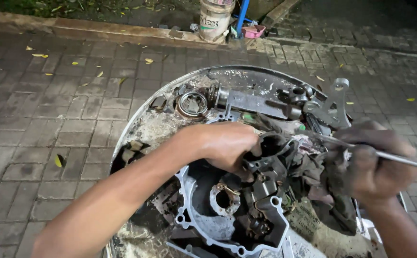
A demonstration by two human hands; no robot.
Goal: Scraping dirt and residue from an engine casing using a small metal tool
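— What does the left hand (225,145) hold?
— Its fingers curl tight around the top of a grey engine casing (246,210), which stands just below the hand in a round metal tray (146,102).
— And the right hand (373,165)?
— Closed in a fist on a thin metal rod (409,161) and a greasy rag (323,188). Beyond both hands lie a bearing (192,104) and a shaft (253,101).

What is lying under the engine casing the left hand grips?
The casing sits in a round metal tray smeared with grime, alongside a bearing ring and a shaft. The tray floor directly beneath is covered by the casing and a dirty rag.
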